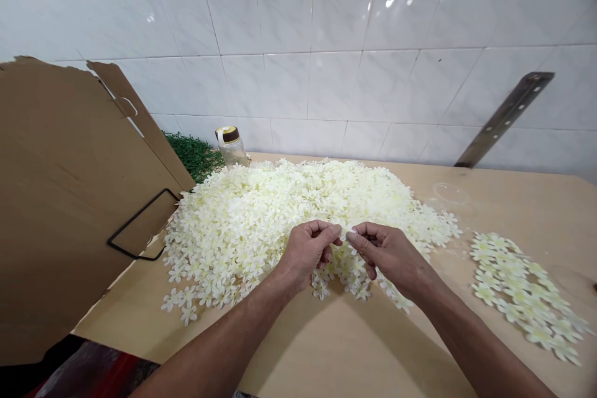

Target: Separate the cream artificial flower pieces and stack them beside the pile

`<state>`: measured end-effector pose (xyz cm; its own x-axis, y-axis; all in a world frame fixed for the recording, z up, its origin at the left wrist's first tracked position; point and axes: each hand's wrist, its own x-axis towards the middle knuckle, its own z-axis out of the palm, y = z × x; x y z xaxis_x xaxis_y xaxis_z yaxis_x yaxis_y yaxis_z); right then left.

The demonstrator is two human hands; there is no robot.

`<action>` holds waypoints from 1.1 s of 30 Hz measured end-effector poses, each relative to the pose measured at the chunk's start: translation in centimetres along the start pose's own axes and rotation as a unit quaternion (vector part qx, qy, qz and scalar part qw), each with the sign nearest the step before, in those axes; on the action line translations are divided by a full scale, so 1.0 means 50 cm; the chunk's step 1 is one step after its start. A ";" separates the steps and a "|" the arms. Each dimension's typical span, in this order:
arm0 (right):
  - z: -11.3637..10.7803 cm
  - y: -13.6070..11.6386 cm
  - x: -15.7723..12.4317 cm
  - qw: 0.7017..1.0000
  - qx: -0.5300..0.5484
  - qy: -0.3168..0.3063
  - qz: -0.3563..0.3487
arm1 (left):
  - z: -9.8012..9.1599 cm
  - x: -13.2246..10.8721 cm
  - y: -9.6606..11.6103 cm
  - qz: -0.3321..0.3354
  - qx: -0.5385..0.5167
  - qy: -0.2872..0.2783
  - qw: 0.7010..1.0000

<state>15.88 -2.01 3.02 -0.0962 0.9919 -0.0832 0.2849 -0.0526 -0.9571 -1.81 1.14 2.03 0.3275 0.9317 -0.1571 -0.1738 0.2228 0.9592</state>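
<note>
Between my two hands, a small white artificial flower [346, 233] is pinched by its petals in front of the heap. My left hand [310, 250] is closed, thumb and forefinger on the flower's left side. On the other side my right hand [389, 253] grips it the same way. Behind and below both hands spreads a large pile of cream-white artificial flowers [261, 211], some of them hidden by my fingers. To the right, a group of flowers [517, 289] lies flat on the tabletop [308, 348], set side by side.
A cardboard box [69, 199] stands at the left, a black wire frame [135, 252] against it. Behind the pile are a lidded bottle [232, 148] and green artificial foliage [193, 154]. A metal bracket [504, 118] rises at the tiled wall [289, 87]. A clear ring [451, 193] lies right of the heap.
</note>
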 end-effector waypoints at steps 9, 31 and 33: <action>-0.004 -0.003 -0.003 0.998 -0.035 -0.053 -0.001 | 0.000 0.003 -0.009 0.031 0.028 0.041 0.998; -0.011 0.007 0.005 1.000 0.021 -0.020 0.010 | 0.000 0.006 -0.010 0.048 0.048 0.057 0.996; -0.011 0.007 0.006 0.999 0.046 -0.019 0.011 | -0.003 0.012 -0.014 0.062 0.040 0.105 0.992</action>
<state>16.47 -1.69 2.82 -0.1278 0.9852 -0.1140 0.1995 -0.0870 -0.9760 -1.66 1.61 1.22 0.1058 0.9916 -0.0740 -0.1246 0.0871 0.9884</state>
